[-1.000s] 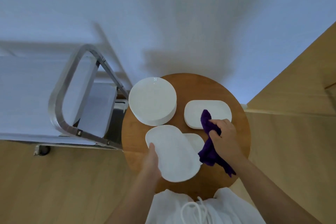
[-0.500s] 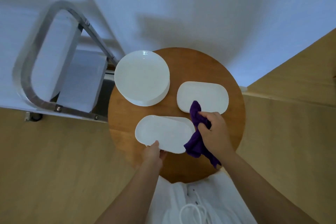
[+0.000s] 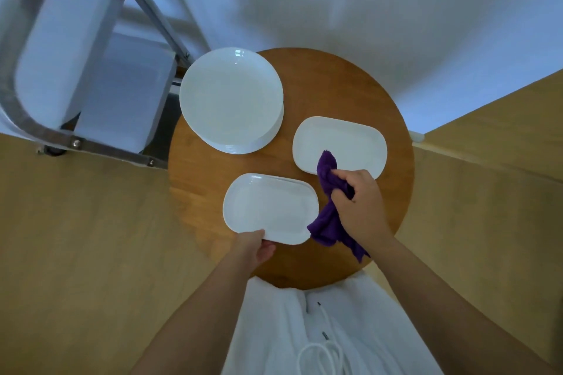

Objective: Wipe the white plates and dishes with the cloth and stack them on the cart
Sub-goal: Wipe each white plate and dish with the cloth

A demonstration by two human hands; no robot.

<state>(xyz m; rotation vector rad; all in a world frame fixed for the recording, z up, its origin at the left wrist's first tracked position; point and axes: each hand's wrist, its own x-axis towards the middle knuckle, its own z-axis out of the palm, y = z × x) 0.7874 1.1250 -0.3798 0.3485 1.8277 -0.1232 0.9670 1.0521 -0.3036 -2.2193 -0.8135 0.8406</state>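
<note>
Head view: right hand (image 3: 359, 210) gripping purple cloth (image 3: 327, 216).

No legible text, labels or numbers anywhere.

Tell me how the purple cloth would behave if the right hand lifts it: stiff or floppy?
Probably floppy: the purple cloth bunches in the right hand and its loose ends droop below the fist. It looks fluffy, so likely light and not slippery. It may drag over the near oval dish if lifted carelessly.
</note>
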